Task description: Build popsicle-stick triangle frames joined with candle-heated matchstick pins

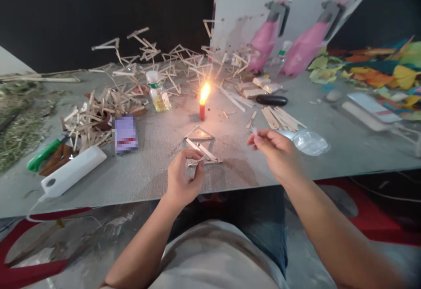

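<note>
Stick frame [205, 150]: on the near side of the candle [202, 111], lying on the grey surface [171, 135], its thin pale sticks set in angles and a triangle.

Largest to smallest, places taken from the candle, which stands upright, red and lit:
- Surface: beneath and all around it.
- Pink spray bottles [265, 43], two: beyond it, to the right. Pale marks, unreadable.
- Joined stick shapes [171, 61]: spread behind it.
- Coloured scraps [371, 72]: far right; orange, yellow, green, blue.
- Left hand [195, 168]: near side, at the frame. Thumb and forefinger curved towards each other; cannot tell whether they grip a stick.
- Right hand [255, 140]: near side, to the right, pinching a small translucent piece [255, 132].
- White power strip [74, 170]: near side, well left.
- Purple box [125, 134]: left, slightly nearer; print blurred out.
- Clear bottle [158, 94]: left, white cap, yellowish liquid; label too small to read.
- Loose flat sticks [283, 119]: right, bunched.
- Translucent piece: smallest, between right fingertips.
</note>
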A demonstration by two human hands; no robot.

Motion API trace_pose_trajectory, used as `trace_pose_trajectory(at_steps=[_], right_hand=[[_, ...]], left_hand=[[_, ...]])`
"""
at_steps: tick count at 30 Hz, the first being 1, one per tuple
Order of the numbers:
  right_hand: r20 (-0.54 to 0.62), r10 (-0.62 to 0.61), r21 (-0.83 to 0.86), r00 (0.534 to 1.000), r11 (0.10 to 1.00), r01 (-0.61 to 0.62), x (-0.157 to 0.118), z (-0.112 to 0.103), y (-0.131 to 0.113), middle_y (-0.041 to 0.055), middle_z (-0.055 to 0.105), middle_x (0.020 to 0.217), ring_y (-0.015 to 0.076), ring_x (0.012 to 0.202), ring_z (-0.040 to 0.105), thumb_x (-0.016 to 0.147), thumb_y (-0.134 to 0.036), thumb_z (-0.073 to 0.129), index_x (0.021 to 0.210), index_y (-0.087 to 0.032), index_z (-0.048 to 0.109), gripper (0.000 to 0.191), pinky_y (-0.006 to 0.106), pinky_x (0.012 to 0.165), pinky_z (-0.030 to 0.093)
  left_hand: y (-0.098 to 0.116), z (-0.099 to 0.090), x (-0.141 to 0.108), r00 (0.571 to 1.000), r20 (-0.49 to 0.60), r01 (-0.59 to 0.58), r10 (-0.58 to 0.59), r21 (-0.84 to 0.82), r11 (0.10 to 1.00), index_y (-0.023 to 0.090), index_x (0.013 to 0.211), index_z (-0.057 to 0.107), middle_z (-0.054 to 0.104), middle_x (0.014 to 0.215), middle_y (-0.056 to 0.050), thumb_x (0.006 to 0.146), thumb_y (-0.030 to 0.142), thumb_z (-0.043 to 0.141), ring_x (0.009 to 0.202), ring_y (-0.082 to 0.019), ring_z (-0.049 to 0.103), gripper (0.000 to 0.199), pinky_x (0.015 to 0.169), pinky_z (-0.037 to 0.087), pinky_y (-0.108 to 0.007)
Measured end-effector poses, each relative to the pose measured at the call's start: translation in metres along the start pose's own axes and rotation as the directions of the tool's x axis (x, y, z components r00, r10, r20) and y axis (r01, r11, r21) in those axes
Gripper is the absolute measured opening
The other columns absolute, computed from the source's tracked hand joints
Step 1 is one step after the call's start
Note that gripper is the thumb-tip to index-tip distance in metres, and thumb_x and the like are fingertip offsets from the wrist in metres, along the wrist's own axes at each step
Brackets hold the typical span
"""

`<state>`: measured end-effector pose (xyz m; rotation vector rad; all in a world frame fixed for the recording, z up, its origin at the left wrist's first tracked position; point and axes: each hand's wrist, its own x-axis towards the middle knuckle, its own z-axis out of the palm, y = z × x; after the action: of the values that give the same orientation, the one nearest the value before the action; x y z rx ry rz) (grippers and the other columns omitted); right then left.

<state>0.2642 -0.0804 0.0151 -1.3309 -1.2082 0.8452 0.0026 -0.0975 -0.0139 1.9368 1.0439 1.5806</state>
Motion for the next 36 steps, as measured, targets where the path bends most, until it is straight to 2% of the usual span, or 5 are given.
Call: trace_pose_trajectory(at_steps=[4,12,27,30,36], right_hand=[[0.036,-0.103,-0.496,0.994,0.862,0.108,0.061,0.011,0.006,0.0060,0.073,0.084,0.0177,0.076,0.064,0.087,-0.034,0.066,0.093,-0.016,0.073,0.020,0.034,0.074,0.049],[0.108,-0.097,-0.694,0.989,0.705,0.145,0.142,0.033,0.030,0.0071,0.080,0.081,0.0215,0.073,0.069,0.079,-0.021,0.071,0.084,-0.019,0.080,0.010,0.034,0.070,0.049],[0.208,-0.169,-0.772,0.964,0.577,0.267,0.149,0.032,0.046,0.0099,0.081,0.089,0.0263,0.081,0.070,0.087,-0.025,0.067,0.090,-0.021,0.080,0.014,0.041,0.076,0.048],[0.257,-0.341,-0.723,0.904,0.553,0.414,0.149,0.029,0.045,0.0113,0.079,0.091,0.0271,0.083,0.070,0.092,-0.023,0.058,0.088,-0.020,0.077,0.020,0.043,0.078,0.048],[0.373,-0.673,-0.396,0.639,0.507,0.766,0.118,0.021,0.014,0.0033,0.073,0.075,0.0205,0.068,0.066,0.099,-0.035,0.057,0.090,-0.026,0.072,0.020,0.040,0.073,0.051]], left_hand=[[0.002,-0.004,0.000,0.998,0.054,-0.038,0.038,0.012,0.999,0.022,0.105,0.059,0.071,0.103,-0.007,0.075,0.003,0.060,0.097,-0.023,0.071,0.035,0.088,0.056,-0.037],[0.007,-0.008,-0.002,0.995,0.086,0.038,-0.040,0.019,0.999,0.022,0.115,0.057,0.067,0.112,-0.010,0.073,0.006,0.059,0.105,-0.027,0.067,0.045,0.092,0.054,-0.043],[0.014,-0.003,0.007,0.987,0.154,0.031,-0.047,0.101,0.994,0.020,0.116,0.060,0.069,0.106,-0.009,0.076,0.011,0.063,0.097,-0.025,0.068,0.042,0.087,0.053,-0.041],[0.014,0.000,0.008,0.985,0.171,0.004,-0.023,0.112,0.994,0.020,0.116,0.060,0.070,0.102,-0.007,0.078,0.010,0.065,0.091,-0.021,0.068,0.040,0.084,0.054,-0.037],[0.010,0.007,0.008,0.987,0.159,-0.036,0.009,0.169,0.985,0.021,0.110,0.063,0.075,0.096,-0.004,0.081,0.016,0.077,0.085,-0.018,0.070,0.032,0.083,0.055,-0.035]])
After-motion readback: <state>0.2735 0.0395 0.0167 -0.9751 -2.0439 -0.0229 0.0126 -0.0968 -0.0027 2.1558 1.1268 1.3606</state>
